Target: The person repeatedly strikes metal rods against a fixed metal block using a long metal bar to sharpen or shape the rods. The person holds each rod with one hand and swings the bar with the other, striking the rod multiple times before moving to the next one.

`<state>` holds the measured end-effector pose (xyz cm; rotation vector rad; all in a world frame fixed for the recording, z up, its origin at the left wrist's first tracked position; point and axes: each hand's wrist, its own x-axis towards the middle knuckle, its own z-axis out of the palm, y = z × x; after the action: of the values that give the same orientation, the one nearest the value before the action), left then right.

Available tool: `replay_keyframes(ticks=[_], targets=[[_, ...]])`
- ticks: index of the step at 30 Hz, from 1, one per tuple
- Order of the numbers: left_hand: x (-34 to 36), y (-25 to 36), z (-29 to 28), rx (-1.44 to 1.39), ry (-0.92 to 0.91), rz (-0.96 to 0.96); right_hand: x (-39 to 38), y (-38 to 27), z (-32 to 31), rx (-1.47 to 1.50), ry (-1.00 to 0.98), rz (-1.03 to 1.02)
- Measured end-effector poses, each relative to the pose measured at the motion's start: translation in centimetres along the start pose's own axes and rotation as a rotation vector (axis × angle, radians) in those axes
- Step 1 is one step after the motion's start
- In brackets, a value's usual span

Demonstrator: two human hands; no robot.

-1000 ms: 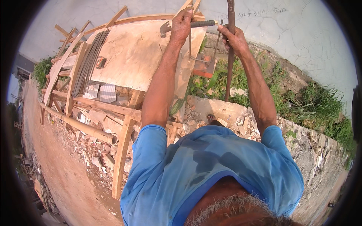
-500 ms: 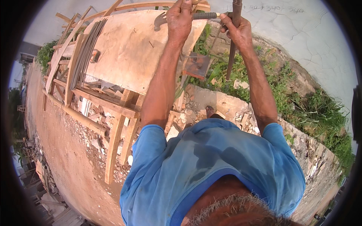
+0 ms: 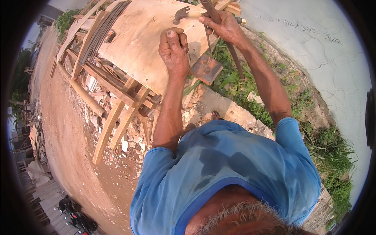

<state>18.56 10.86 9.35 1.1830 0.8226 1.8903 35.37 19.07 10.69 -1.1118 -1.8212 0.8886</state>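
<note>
My left hand is closed above the plywood sheet, fingers curled in; whatever they hold is hidden. My right hand grips a long dark metal bar, which slants down past the sheet's right edge. Beneath that hand a hammer lies on the plywood, its claw head to the left and its dark grip poking out on the right. A thin rod hangs close to the right fingers. Between my arms, a rusty metal plate with pegs sits at the sheet's near right corner.
Thin steel rods and an orange-black tape measure lie on the bench's left side. Wooden legs and a bamboo pole stand over rubble. Plants and a cracked wall flank the right; a motorcycle is far lower left.
My left hand has drawn back toward me, away from the hammer and my right hand. My right hand still grips the bar, and the whole view has turned somewhat.
</note>
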Motion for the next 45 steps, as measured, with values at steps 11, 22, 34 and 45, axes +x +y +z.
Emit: replay_keyframes(ticks=[11,22,34,45], targets=[[-1.3,1.0,-1.3,0.215,0.148,-0.087,8.7,-2.7,1.3,-0.243,-0.652,-0.238],[-1.6,2.1,-1.1,0.32,0.054,-0.19,9.0,-2.2,1.8,-0.158,-0.628,-0.235],[-3.2,-0.2,-5.3,0.608,-0.215,0.024,-0.9,-3.4,-6.7,0.16,0.118,-0.196],[5.1,-4.6,-3.3,0.895,-0.525,-0.186,-15.0,4.6,-3.5,0.655,0.388,0.27]])
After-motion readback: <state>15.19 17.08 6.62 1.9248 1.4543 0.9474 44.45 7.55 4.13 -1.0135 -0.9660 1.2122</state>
